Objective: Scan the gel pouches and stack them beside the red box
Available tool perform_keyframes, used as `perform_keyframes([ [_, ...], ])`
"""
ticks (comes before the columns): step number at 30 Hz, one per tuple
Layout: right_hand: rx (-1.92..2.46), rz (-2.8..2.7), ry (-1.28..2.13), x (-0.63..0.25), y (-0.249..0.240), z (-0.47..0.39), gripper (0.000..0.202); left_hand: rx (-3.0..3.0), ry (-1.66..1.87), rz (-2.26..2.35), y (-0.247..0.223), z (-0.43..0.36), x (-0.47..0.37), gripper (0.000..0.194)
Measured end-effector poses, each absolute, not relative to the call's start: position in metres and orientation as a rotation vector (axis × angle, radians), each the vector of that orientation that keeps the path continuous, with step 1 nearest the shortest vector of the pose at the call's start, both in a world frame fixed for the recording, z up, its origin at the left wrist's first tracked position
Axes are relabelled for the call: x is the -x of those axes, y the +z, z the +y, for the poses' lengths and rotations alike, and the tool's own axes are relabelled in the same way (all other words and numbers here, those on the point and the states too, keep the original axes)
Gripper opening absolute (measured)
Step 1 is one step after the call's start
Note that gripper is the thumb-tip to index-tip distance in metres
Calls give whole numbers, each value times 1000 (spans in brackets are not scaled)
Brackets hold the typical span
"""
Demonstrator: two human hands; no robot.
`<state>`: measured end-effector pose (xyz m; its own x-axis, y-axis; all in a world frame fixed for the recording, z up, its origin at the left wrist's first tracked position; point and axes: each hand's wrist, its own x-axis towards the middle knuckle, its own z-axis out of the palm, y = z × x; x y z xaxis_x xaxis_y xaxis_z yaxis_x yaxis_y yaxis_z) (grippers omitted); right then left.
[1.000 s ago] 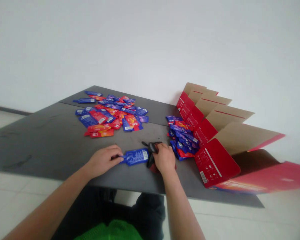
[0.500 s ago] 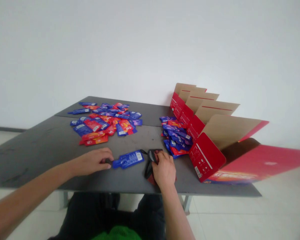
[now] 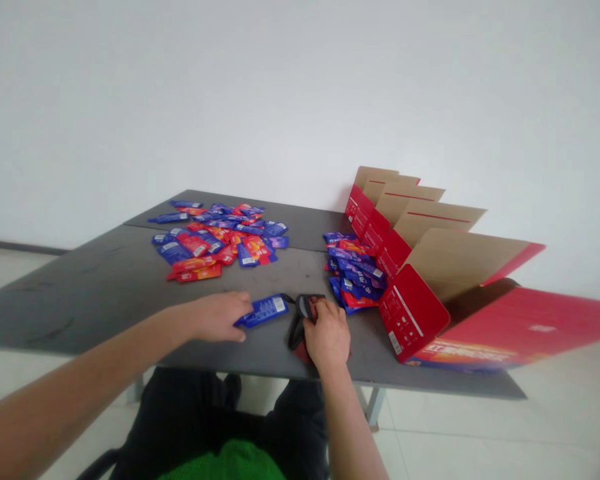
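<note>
A blue pouch (image 3: 266, 311) with a white barcode label lies in front of me on the dark table. My left hand (image 3: 226, 316) closes over its left end, hiding that part. Just right of the pouch, my right hand (image 3: 329, 333) is wrapped around a black device that looks like a handheld barcode scanner (image 3: 304, 308). Its rounded head points toward the pouch's labelled end. Beneath the scanner and right hand shows a dark reddish-brown flat piece (image 3: 304, 355).
A heap of blue and red pouches (image 3: 220, 230) spreads over the far left of the table (image 3: 100, 287). To the right, another pile of pouches (image 3: 355, 277) lies against a row of several open red cardboard boxes (image 3: 415, 310). A white wall (image 3: 280, 87) stands behind.
My left hand has slid right onto the pouch's left end and now covers it. My right hand stays on the scanner. The whole view has shifted slightly.
</note>
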<state>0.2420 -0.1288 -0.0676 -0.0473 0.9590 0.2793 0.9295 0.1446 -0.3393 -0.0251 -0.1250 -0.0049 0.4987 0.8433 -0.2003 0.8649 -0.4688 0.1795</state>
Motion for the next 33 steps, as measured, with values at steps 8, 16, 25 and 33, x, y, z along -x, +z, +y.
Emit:
perform_keyframes([
  [8, 1796, -1998, 100, -242, -68, -128, 25, -2516, 272, 1516, -53, -135, 42, 45],
  [16, 1774, -1977, 100, -242, -70, -129, 23, -2547, 322, 1431, -51, -114, 34, 34],
  [25, 1791, -1960, 95, -240, -69, -131, 31, -2327, 320, 1382, -42, -72, 53, 29],
  [33, 1790, -1936, 113, -239, -67, -132, 32, -2265, 512, 1458, -77, -56, 49, 30],
])
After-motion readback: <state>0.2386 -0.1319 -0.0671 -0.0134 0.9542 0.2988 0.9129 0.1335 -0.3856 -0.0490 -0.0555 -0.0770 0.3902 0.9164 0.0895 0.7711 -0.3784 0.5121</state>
